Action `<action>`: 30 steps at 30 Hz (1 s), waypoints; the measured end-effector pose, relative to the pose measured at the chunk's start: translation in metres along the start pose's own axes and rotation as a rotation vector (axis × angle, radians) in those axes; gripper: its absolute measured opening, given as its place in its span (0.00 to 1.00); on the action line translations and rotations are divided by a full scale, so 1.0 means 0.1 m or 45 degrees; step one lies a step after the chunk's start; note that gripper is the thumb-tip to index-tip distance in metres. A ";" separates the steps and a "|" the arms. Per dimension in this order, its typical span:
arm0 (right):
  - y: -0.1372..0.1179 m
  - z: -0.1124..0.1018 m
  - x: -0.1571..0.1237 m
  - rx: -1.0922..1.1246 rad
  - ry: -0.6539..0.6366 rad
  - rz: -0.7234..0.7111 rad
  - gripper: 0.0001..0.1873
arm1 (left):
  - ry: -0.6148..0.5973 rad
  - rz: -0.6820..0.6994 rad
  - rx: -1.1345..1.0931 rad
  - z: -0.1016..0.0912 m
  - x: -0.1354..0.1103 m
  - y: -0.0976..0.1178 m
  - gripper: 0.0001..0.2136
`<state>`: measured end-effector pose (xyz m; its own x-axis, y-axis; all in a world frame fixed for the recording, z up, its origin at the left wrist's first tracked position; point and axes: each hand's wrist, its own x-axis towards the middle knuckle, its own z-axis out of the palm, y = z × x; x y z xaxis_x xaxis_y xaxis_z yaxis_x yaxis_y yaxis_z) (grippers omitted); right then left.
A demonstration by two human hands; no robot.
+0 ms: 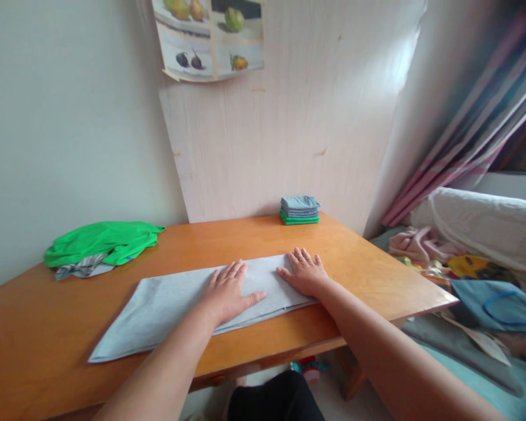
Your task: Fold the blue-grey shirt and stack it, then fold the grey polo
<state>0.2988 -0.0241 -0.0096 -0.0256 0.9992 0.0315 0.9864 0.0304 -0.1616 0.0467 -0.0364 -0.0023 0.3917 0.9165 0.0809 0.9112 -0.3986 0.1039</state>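
A light grey cloth garment (166, 304), folded into a long flat strip, lies across the front half of the wooden table (228, 240). My left hand (230, 292) rests palm down on its middle, the thumb stretched out to the right. On the garment's right end lies my right hand (304, 272), flat with the fingers spread. Neither hand grips anything. The garment's left end flares wider than the rest, and layered edges show along the near side. Parts of the cloth are hidden under my hands and left forearm.
A loose green garment (105, 240) is heaped over a striped cloth (85, 266) at the table's back left. Near the back edge stands a small stack of folded clothes (300, 210). To the right, a bed (482, 228) holds assorted clothes, and a curtain (460, 134) hangs beside it.
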 end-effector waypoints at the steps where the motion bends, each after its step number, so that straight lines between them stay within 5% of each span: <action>1: 0.01 0.00 -0.01 0.004 0.002 0.004 0.49 | 0.005 -0.001 -0.001 0.01 0.00 -0.01 0.48; 16: 0.19 -0.08 0.00 -0.086 0.046 0.249 0.46 | 0.008 0.011 -0.046 0.01 -0.04 0.01 0.49; 20: -0.09 -0.19 0.01 -0.001 0.152 -0.033 0.39 | 0.039 0.018 -0.057 0.03 -0.04 0.01 0.50; 24: -0.49 -0.14 0.01 0.068 0.091 -0.415 0.35 | 0.051 0.017 -0.062 0.04 -0.04 0.02 0.49; 30: -0.66 0.06 0.00 0.012 -0.040 -0.466 0.35 | 0.080 0.039 -0.059 0.06 -0.05 0.01 0.47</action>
<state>0.2326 -0.0256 -0.0051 -0.3819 0.9223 0.0587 0.9093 0.3864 -0.1544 0.0460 -0.0408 -0.0085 0.4094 0.9005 0.1465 0.8915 -0.4290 0.1458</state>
